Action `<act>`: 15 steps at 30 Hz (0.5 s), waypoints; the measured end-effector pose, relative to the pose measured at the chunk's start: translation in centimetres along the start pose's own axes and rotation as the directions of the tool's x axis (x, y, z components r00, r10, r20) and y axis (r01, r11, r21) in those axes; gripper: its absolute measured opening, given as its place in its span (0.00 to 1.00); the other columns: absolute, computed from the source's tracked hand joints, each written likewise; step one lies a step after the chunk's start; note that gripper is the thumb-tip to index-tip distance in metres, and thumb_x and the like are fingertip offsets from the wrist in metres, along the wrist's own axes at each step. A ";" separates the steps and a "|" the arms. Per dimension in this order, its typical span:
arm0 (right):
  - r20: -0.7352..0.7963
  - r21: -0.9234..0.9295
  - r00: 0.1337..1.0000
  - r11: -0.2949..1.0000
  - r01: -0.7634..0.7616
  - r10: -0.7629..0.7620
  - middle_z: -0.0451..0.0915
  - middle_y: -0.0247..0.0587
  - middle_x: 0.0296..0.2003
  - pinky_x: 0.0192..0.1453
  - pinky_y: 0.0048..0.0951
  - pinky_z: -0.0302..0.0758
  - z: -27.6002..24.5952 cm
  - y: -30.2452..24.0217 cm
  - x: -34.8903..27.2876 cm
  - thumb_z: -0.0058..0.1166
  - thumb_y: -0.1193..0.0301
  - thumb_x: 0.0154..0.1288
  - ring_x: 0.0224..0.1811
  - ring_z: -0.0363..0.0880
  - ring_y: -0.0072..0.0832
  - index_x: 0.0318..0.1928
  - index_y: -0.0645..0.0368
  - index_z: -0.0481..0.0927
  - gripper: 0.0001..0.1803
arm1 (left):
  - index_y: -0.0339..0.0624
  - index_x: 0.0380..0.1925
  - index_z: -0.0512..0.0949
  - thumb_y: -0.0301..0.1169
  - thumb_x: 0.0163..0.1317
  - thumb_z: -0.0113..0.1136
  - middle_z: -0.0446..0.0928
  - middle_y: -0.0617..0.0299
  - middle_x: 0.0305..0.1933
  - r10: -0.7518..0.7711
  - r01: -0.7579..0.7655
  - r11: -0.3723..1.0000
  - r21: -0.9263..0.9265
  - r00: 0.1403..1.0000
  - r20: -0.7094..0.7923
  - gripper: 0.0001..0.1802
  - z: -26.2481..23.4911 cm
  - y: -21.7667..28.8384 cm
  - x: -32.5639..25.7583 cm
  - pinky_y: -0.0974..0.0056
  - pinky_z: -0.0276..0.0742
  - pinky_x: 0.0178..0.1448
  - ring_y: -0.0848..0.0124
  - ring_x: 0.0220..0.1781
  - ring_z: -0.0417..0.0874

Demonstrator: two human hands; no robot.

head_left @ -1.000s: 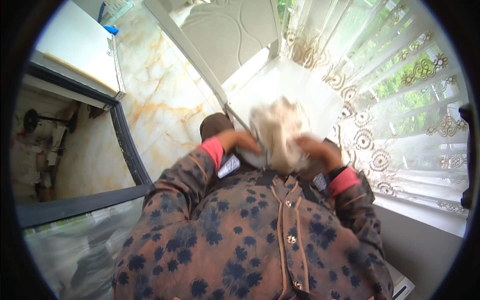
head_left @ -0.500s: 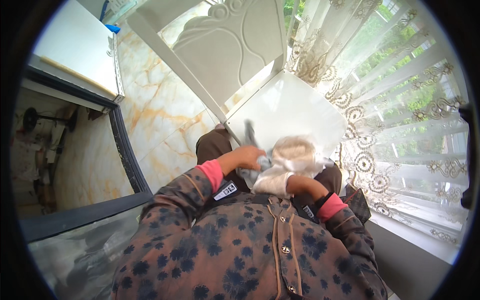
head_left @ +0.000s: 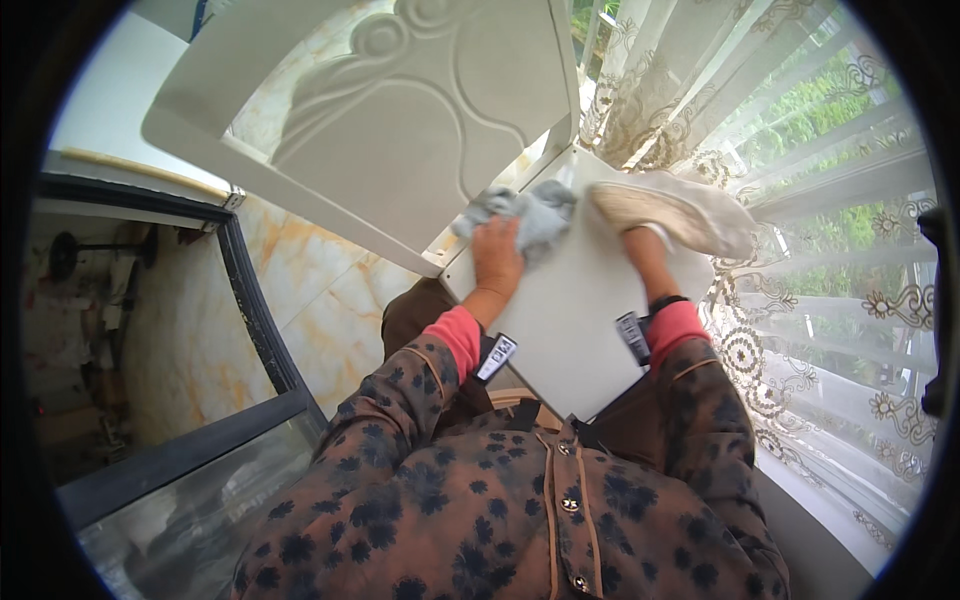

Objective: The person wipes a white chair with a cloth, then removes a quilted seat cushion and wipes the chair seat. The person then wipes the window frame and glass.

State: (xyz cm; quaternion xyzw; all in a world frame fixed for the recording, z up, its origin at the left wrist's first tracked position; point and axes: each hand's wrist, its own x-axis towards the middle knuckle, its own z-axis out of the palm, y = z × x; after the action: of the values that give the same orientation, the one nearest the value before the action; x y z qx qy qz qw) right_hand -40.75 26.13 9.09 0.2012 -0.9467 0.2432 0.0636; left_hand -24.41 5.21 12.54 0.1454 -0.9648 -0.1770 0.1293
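Note:
In front of me stands a white chair with a carved backrest (head_left: 400, 130) and a smooth, flat seat (head_left: 560, 310). My left hand (head_left: 497, 258) presses a crumpled grey-blue cloth (head_left: 545, 215) against the seat near the foot of the backrest. Its fingers sink into the folds. My right hand (head_left: 648, 262) reaches to the seat's right side, where a white and beige cloth (head_left: 690, 215) covers its fingers. That cloth hangs past the seat's edge toward the curtain. Both forearms stretch forward over the seat.
A sheer embroidered curtain (head_left: 830, 240) hangs along the window on the right. To the left are a dark-framed glass panel (head_left: 250, 300) and a white surface (head_left: 120, 110). Marble-patterned tiles (head_left: 300, 270) cover the floor.
Both hands have moved forward from my lap onto the chair seat, carrying their cloths. They are farther apart. The chair's backrest appears larger and farther left in view.

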 end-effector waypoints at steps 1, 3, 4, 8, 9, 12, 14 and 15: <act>0.230 -0.045 0.966 0.993 -0.113 0.120 0.64 0.45 0.70 0.74 0.38 0.57 2.1 -2.3 -1.0 0.44 0.56 0.71 0.71 0.61 0.40 0.66 0.54 0.69 0.27 | 0.47 0.52 0.74 0.26 0.44 0.68 0.71 0.51 0.53 0.197 -0.188 0.969 -0.159 0.979 0.044 0.30 0.2 1.0 -0.1 0.50 0.67 0.60 0.49 0.54 0.70; 0.437 -0.006 0.884 0.983 0.184 -0.163 0.67 0.43 0.67 0.74 0.33 0.56 4.5 -4.4 -1.3 0.43 0.64 0.70 0.70 0.63 0.35 0.65 0.54 0.70 0.25 | 0.43 0.53 0.72 0.25 0.41 0.68 0.69 0.50 0.56 0.212 -0.113 0.942 -0.315 0.930 0.301 0.33 -0.4 2.6 -2.1 0.51 0.67 0.62 0.47 0.58 0.68; 0.578 0.108 0.687 0.875 0.471 -0.441 0.69 0.44 0.66 0.71 0.33 0.61 5.0 -4.4 -0.2 0.49 0.66 0.66 0.68 0.65 0.36 0.64 0.53 0.71 0.25 | 0.43 0.52 0.73 0.24 0.40 0.68 0.69 0.50 0.55 0.220 -0.148 0.949 -0.280 0.944 0.247 0.32 -1.3 2.1 -2.8 0.51 0.68 0.62 0.48 0.57 0.68; 0.614 -0.116 0.766 0.939 0.323 -0.188 0.83 0.49 0.41 0.48 0.39 0.78 1.7 1.4 2.9 0.57 0.67 0.57 0.43 0.81 0.48 0.45 0.54 0.82 0.15 | 0.45 0.51 0.74 0.25 0.39 0.70 0.71 0.51 0.58 0.364 -0.298 0.918 -0.260 0.895 0.258 0.33 -4.0 -2.8 -6.1 0.54 0.68 0.66 0.50 0.61 0.69; 0.360 -0.018 0.892 0.953 0.301 -0.275 0.83 0.49 0.30 0.40 0.42 0.78 -0.4 3.8 3.5 0.56 0.69 0.54 0.33 0.81 0.51 0.32 0.56 0.83 0.07 | 0.44 0.53 0.74 0.24 0.39 0.69 0.71 0.50 0.60 0.350 -0.312 0.933 -0.177 0.902 0.254 0.34 -4.0 -4.2 -6.3 0.55 0.66 0.68 0.50 0.63 0.69; 0.177 -0.483 0.980 0.876 0.007 0.090 0.85 0.50 0.33 0.38 0.43 0.80 -8.3 10.6 3.0 0.53 0.70 0.56 0.37 0.85 0.46 0.30 0.57 0.85 0.08 | 0.46 0.55 0.72 0.27 0.41 0.71 0.68 0.47 0.62 0.113 -0.103 0.991 -0.089 0.986 0.122 0.35 -2.3 -6.8 -4.9 0.48 0.64 0.68 0.47 0.63 0.67; 0.255 -0.647 0.821 0.721 -0.247 0.510 0.85 0.51 0.37 0.46 0.45 0.80 -12.6 12.4 -1.0 0.51 0.69 0.59 0.42 0.85 0.47 0.35 0.58 0.86 0.11 | 0.45 0.56 0.71 0.30 0.44 0.71 0.66 0.44 0.63 0.054 -0.049 0.994 -0.095 0.998 0.044 0.35 -0.3 -5.7 -3.1 0.44 0.60 0.69 0.46 0.64 0.66; 0.288 -0.659 0.737 0.686 -0.310 0.611 0.85 0.53 0.40 0.48 0.44 0.79 -14.0 12.4 -3.7 0.52 0.68 0.60 0.45 0.84 0.47 0.38 0.58 0.86 0.12 | 0.44 0.57 0.71 0.31 0.45 0.70 0.66 0.43 0.63 0.100 -0.099 0.994 -0.050 0.995 0.025 0.35 0.9 -4.2 -2.5 0.43 0.59 0.70 0.45 0.64 0.66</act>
State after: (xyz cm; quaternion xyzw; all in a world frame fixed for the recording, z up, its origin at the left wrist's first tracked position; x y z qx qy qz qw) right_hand -42.22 44.13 15.09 -0.0271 -0.9770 -0.1021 -0.1853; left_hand -21.42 2.53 9.70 0.0917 -0.9679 -0.1956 0.1282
